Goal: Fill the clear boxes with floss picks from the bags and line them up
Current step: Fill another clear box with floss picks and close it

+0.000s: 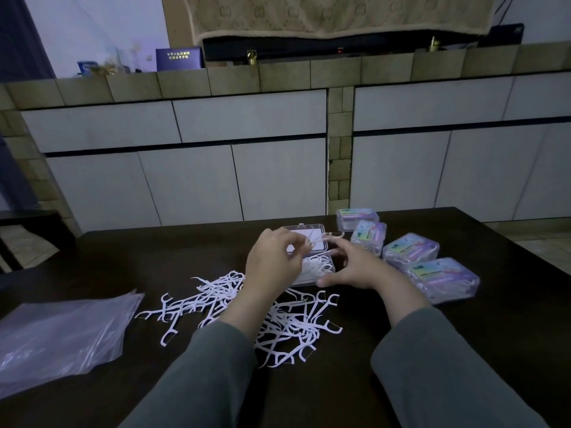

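An open clear box (321, 268) stands on the dark table (432, 344), its lid (304, 231) raised at the back and some white floss picks inside. My left hand (273, 262) hovers over its left side and pinches a few floss picks (315, 240) at the fingertips. My right hand (352, 267) is at the box's right side, thumb by the front corner, fingers spread; a pick lies at its fingertips. A loose pile of white floss picks (272, 316) lies in front of the box, partly under my forearms.
Several closed, filled boxes with purple labels (411, 250) stand in a diagonal row right of the open box. Flat clear plastic bags (58, 332) lie at the table's left. Behind the table is a tiled counter with white cabinet doors.
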A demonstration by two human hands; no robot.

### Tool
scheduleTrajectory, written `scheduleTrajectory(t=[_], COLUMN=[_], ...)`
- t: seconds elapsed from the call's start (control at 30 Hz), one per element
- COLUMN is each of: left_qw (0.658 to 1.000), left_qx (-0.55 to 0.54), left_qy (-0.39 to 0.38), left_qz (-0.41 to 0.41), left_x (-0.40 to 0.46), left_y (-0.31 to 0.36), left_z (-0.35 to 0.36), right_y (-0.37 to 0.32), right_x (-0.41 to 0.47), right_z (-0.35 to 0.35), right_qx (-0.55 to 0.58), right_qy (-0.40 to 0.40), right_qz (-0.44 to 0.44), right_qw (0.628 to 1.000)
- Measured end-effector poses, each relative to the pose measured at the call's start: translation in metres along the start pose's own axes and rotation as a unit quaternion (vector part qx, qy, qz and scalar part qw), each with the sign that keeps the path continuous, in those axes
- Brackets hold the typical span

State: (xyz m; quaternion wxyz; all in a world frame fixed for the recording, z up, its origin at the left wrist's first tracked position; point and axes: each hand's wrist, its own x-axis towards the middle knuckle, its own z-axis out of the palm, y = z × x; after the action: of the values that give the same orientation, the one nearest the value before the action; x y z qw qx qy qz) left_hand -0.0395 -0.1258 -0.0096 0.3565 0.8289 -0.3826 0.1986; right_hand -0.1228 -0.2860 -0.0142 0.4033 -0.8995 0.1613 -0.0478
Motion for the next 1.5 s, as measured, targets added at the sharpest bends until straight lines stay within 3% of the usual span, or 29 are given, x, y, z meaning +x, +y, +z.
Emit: scheduleTrajectory(t=[0.27,0.47,0.83,0.97,1.1,1.23,1.33,1.43,1.5], left_qw=[0.982,0.983,0.976,0.978,0.958,0.959,0.972,0.988,0.989], left_qx=[0.162,0.090,0.154,0.096,0.120,0.141,0.081,0.061,0.086], left_qy=[-0.099,-0.155,-0.149,-0.128,-0.170,-0.172,-0.144,-0.089,-0.095], left_qz=[-0.003,0.049,0.050,0.135,0.197,0.173,0.165,0.114,0.074], left_x=[0.006,0.002,0.001,-0.003,-0.006,-0.005,-0.007,-0.004,-0.003], left_y=[-0.004,0.005,0.003,0.005,0.013,0.006,0.002,-0.008,-0.019], left_z=[0.007,0.013,0.000,0.002,0.005,0.003,-0.001,-0.010,-0.014], right_y=[0.005,0.009,0.010,0.010,0.011,0.012,0.012,0.011,0.011], right_x=[0.002,0.006,0.005,0.006,0.006,0.006,0.005,0.004,0.004], right_z=[0.001,0.001,0.002,0.002,0.002,0.002,0.002,0.002,0.002], right_qx=[0.021,0.030,0.029,0.024,0.028,0.032,0.038,0.049,0.051], right_qy=[0.011,0.006,0.009,0.011,0.008,0.010,0.009,0.011,0.011], right_qz=[-0.004,-0.012,-0.011,-0.017,-0.016,-0.021,-0.021,-0.013,-0.008], right_qw=[1.000,0.999,0.999,1.000,0.999,0.999,0.999,0.999,0.999])
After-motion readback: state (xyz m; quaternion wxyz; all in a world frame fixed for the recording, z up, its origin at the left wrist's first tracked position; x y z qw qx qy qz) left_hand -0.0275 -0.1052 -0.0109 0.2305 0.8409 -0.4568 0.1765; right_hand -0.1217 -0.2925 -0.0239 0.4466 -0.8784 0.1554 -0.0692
